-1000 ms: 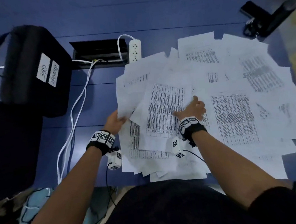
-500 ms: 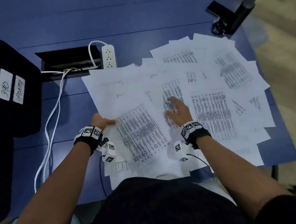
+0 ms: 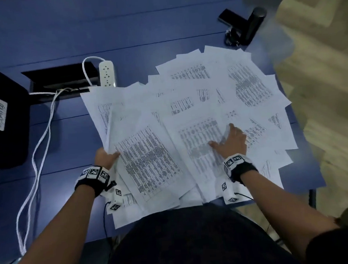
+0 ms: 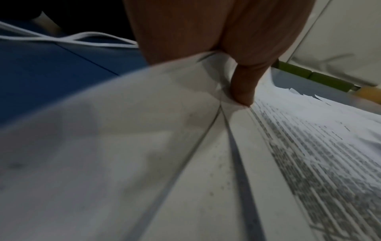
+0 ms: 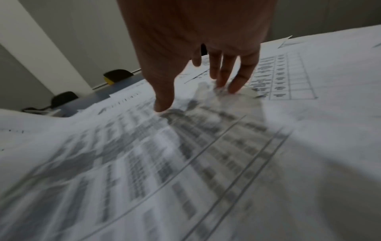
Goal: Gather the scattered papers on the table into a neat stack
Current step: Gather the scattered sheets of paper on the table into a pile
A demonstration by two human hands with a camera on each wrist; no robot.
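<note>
Several printed white papers lie scattered and overlapping across the right half of the blue table. My left hand grips the left edge of a gathered bundle of sheets; in the left wrist view the thumb pinches down on the bundle's edge. My right hand lies on a table-printed sheet with fingers spread. In the right wrist view the fingertips and thumb press on that sheet, which is blurred.
A white power strip and its cable run beside a black cable slot at the left. A black case stands far left. A black clamp and post sit at the far right corner. The table's right edge drops to wooden floor.
My left hand has drawn the bundle toward me and leftward. My right hand has reached further right over another printed sheet. The head view has swung right.
</note>
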